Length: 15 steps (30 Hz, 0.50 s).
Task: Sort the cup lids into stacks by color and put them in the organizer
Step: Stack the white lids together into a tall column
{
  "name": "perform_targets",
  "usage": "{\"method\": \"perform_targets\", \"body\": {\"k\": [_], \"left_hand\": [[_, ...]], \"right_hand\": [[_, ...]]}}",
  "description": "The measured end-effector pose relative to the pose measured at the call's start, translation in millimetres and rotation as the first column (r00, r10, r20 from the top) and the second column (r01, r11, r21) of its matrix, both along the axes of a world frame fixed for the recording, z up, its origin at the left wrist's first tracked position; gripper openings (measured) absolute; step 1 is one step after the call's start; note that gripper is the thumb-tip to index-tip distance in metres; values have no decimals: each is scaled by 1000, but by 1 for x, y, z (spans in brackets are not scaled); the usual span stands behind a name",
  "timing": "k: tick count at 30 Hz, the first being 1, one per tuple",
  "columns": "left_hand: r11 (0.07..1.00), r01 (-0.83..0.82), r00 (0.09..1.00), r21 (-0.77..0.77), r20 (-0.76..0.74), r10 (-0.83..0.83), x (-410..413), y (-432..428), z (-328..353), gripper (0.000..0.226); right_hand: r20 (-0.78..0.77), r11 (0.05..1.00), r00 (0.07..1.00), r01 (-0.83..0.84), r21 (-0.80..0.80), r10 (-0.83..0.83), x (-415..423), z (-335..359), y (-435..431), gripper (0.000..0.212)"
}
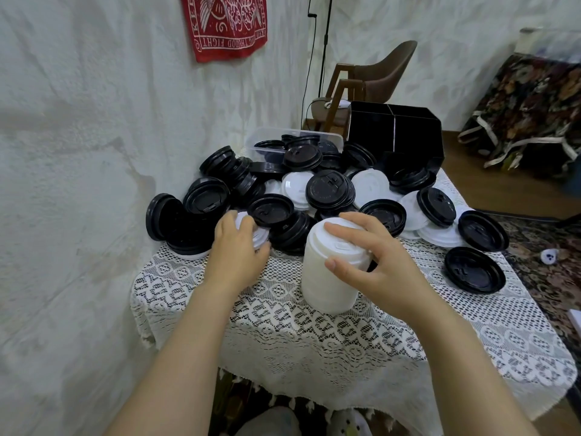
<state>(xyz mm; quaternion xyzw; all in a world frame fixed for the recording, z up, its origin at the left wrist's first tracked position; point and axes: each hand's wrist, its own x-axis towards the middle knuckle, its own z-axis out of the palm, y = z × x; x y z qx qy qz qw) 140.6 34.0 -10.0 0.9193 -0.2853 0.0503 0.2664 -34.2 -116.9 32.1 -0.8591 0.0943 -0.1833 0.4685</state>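
A tall stack of white lids (pixel 327 278) stands on the lace tablecloth (pixel 314 335) in front of me. My right hand (pixel 374 259) rests on its top, thumb and fingers curled around the top lid. My left hand (pixel 235 247) grips a single white lid (pixel 256 234) at the near left edge of a pile of black lids (pixel 330 188) mixed with white lids (pixel 369 187). The black organizer (pixel 396 133) stands at the table's far right corner.
A clear plastic tub (pixel 261 140) holding black lids sits behind the pile. Two loose black lids (pixel 474 270) lie at the right. A white wall runs along the left. A brown chair (pixel 377 73) and a patterned carpet lie beyond the table.
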Motion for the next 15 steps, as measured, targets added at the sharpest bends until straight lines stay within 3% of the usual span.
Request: {"method": "perform_targets", "body": {"k": [3,8,15], "left_hand": [[997,-22,1000,-72,-20,20,3,1,1,30],[990,-47,998,-132,-42,42,2,7,11,45],[984,4,992,-177,-121,-25,-11,22,32,54]], "right_hand": [[2,1000,1000,0,-1,0,0,0,0,43],[4,1000,1000,-2,13,2,0,-1,0,43],[6,1000,1000,1,12,-1,0,-2,-1,42]]}}
